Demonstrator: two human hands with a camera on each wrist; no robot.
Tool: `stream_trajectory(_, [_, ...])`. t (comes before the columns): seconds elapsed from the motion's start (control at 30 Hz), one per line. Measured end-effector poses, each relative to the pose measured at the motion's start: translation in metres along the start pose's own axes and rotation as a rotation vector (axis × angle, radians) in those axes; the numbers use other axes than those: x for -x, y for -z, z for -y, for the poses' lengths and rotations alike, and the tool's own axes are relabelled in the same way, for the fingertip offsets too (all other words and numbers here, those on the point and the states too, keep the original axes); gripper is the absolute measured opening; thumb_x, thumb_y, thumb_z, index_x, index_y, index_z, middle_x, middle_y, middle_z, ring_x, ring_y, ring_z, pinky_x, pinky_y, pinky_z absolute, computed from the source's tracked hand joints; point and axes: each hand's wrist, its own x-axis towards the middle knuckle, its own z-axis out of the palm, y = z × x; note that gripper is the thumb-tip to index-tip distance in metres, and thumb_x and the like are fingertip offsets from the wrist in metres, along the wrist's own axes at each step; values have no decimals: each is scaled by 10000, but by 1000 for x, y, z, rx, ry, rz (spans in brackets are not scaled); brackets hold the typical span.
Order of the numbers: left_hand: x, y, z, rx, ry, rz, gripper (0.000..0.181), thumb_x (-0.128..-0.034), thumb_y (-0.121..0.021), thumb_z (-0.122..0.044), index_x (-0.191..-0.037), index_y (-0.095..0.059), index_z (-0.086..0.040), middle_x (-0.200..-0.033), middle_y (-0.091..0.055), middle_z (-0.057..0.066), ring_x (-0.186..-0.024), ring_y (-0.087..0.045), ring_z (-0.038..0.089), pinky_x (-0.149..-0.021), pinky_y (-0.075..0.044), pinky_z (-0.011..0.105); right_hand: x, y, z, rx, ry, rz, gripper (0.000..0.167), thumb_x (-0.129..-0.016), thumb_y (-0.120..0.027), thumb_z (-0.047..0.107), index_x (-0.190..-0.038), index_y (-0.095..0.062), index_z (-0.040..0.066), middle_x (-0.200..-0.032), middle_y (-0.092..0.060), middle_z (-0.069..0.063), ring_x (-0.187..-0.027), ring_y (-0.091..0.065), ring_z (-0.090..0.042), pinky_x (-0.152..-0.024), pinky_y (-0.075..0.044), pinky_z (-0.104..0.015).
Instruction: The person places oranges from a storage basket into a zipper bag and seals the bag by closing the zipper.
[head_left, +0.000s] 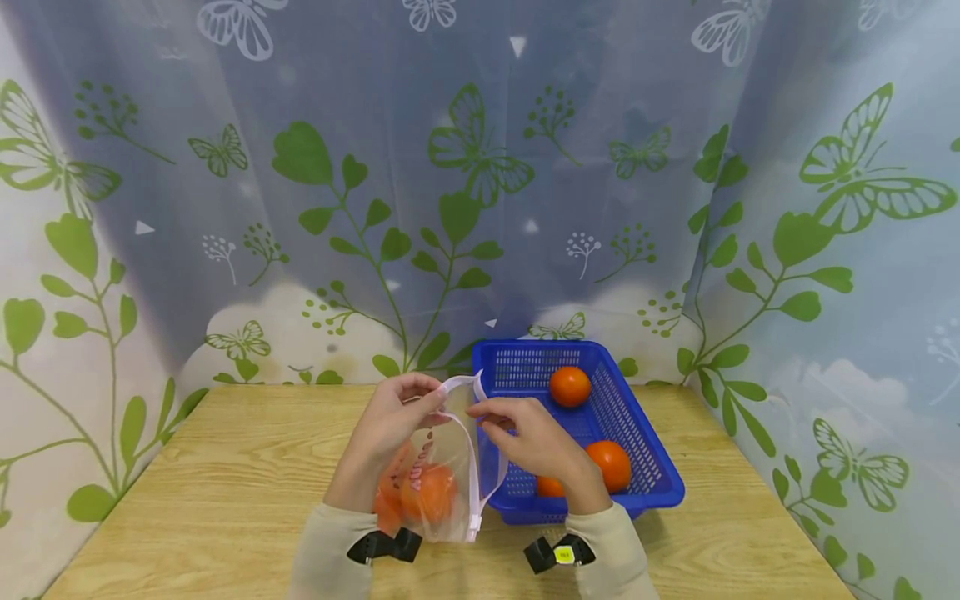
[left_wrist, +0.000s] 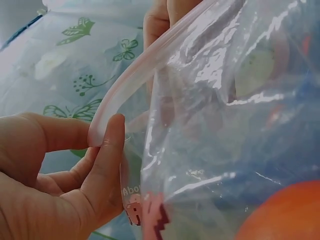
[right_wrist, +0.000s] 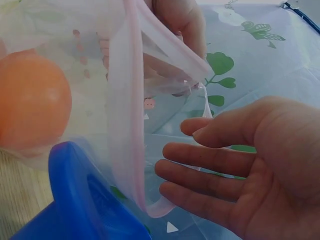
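A clear slider zip bag with pink print stands on the table, its mouth spread apart. Orange round fruits, persimmon-like, lie inside it. My left hand pinches the upper corner of the bag's rim between thumb and index finger, as the left wrist view shows. Across the mouth, my right hand has thumb and index finger together on the far rim. Its other fingers stretch out loosely at the opening. The white slider sits at the rim's near end.
A blue plastic basket stands right beside the bag, under my right forearm. Several more orange fruits lie in it. The wooden table ends at a patterned curtain behind and at both sides.
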Motion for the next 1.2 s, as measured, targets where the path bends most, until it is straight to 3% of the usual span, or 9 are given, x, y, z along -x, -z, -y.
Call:
stream_trajectory(0.2, [-1,0,1,7,1,-2,165,-1000,-614,5,-1109,-615,128,-932,-664,99,-809,-640,143,-795,-647,316,4,8,-1,-20,7,-28,292,-1025,-573,47,-1289,-696,23,-1254,-731,-160,-1124,-716,-288,-995,-589,-432])
stream_trajectory(0.4, [-1,-1,0,-2,23,-8,132,-992,-601,25,-1076,-616,125,-849,-639,52,-762,-637,136,-753,-648,305,9,19,-2,-43,-4,-62,293,-1023,-593,58,-1296,-696,31,-1243,-741,-137,-1125,-723,-277,-998,-587,-402])
stream_trajectory(0.6, [-1,-2,-1,-1,51,-11,115,-980,-600,34,-1054,-621,119,-844,-640,73,-735,-654,137,-723,-644,279,11,25,-3,-33,-14,-69,296,-1032,-584,76,-1303,-691,29,-1253,-740,-138,-1149,-717,-295,-1005,-581,-428])
stream_trajectory(0.77, [-1,-2,1,2,48,0,131,-968,-602,44,-1063,-621,132,-848,-645,81,-735,-657,147,-720,-644,282,13,33,-5,-14,-42,-77,292,-1030,-589,74,-1300,-694,37,-1263,-736,-135,-1161,-712,-291,-1012,-576,-434])
stream_trajectory(0.9, [0,0,1,5,34,5,143,-970,-597,41,-1068,-615,143,-841,-646,68,-747,-646,148,-726,-645,289,14,42,-6,75,-57,-84,281,-1019,-603,75,-1278,-709,56,-1235,-749,-109,-1123,-719,-268,-970,-598,-417])
stream_trajectory(1.1, [-1,-1,2,14,23,-3,154,-968,-599,42,-1075,-615,150,-868,-652,96,-771,-643,154,-731,-644,284,18,57,-13,186,-75,1,291,-1014,-598,79,-1286,-694,38,-1248,-733,-132,-1078,-716,-274,-950,-595,-471])
stream_trajectory(1.2, [-1,0,3,18,15,11,170,-974,-591,36,-1097,-608,152,-862,-645,69,-789,-635,153,-749,-642,279,17,64,-17,222,-73,65,297,-1011,-610,86,-1291,-683,16,-1246,-728,-141,-1041,-720,-255,-926,-606,-428])
